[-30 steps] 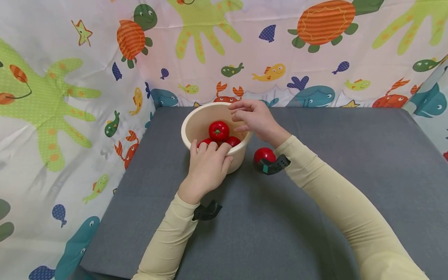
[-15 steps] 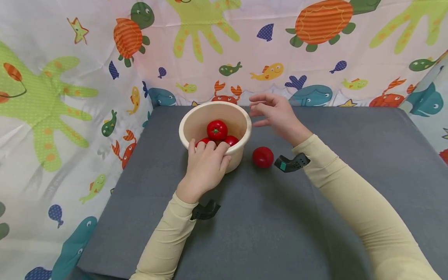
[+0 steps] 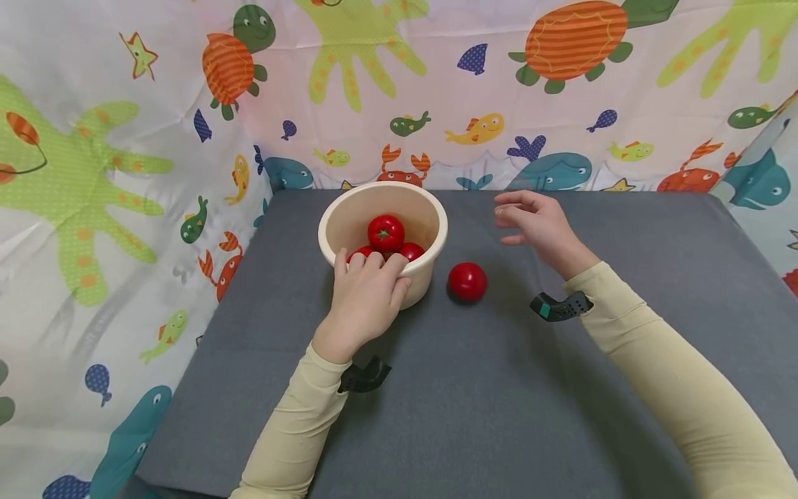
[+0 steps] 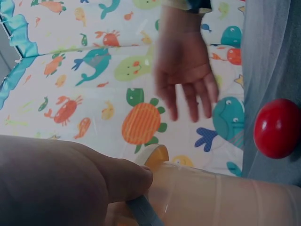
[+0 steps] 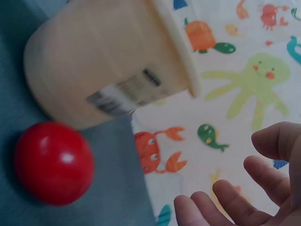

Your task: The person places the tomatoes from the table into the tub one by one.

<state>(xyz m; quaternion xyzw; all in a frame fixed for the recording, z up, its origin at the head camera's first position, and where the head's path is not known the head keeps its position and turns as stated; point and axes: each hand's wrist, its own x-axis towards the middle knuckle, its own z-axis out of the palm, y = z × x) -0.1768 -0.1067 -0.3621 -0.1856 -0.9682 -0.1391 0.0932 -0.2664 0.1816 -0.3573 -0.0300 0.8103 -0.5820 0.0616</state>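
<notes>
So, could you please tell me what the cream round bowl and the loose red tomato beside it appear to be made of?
Cream round bowl: probably plastic, with smooth matte walls and a printed label. Loose red tomato: glossy, likely plastic or painted wood, with sharp highlights and uniform colour.

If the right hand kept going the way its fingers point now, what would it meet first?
Probably the bowl: the right hand hovers open, fingers aimed left at its rim. The loose tomato lies nearer the person, likely off that line; the hand's height is unclear.

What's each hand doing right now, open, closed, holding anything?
Left hand: grips the near rim of the cream bowl, fingers curled over the edge.
Right hand: open, loosely curled, holds nothing, hovering beyond the loose red tomato.
</notes>
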